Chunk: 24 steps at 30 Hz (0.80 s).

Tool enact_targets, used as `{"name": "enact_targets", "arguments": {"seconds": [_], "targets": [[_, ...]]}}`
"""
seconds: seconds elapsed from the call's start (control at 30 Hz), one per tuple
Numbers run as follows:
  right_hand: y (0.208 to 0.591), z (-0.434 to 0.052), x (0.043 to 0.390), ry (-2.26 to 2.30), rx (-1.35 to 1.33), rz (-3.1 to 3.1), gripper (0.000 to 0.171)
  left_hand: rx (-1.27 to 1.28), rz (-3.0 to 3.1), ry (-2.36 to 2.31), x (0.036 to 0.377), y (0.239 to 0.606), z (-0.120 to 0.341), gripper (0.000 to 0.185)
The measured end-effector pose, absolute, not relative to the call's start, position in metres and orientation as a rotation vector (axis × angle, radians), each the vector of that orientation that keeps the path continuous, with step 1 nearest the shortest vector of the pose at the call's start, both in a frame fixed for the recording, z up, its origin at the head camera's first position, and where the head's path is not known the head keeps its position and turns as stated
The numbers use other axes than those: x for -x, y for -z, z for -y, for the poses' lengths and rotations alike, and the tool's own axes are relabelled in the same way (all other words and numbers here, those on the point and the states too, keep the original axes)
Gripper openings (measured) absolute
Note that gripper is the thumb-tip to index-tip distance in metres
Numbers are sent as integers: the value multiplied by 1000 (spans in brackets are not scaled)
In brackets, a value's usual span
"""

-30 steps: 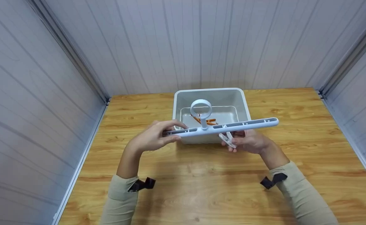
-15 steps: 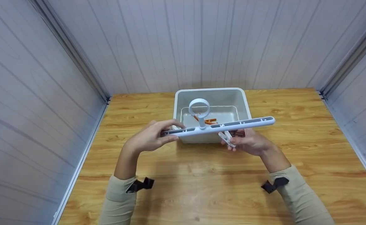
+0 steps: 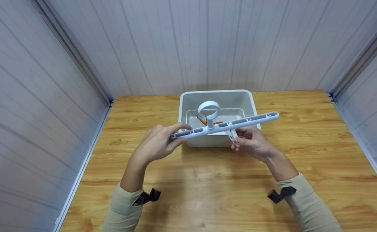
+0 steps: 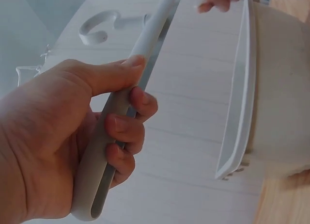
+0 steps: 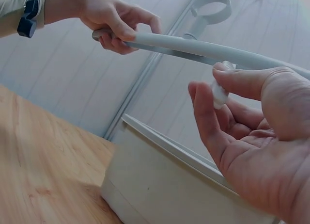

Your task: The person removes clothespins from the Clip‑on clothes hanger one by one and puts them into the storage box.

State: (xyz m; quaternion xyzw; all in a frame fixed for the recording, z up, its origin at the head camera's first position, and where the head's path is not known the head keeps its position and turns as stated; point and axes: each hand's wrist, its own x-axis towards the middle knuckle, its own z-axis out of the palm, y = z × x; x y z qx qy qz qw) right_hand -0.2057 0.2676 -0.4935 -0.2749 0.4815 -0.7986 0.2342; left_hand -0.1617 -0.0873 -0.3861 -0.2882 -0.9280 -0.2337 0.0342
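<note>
Both forearms, in beige sleeves with a black strap at each wrist, rise from the lower edge of the head view toward the centre. The left hand (image 3: 156,143) is at centre left; its fingers (image 4: 127,129) and thumb are curled in a grip. The right hand (image 3: 252,143) is at centre right, palm up, thumb and fingertips (image 5: 206,105) pinching.
</note>
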Motion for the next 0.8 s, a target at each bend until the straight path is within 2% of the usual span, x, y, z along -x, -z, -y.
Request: {"name": "enact_targets", "arguments": {"seconds": [0.33,0.8], "targets": [[498,-263,204,2385,719,-1197,26,800,2779,805,153,404,60,30],[506,-267,210,2351,650,-1394,33,722,2856,750,143,394,55,30]]}}
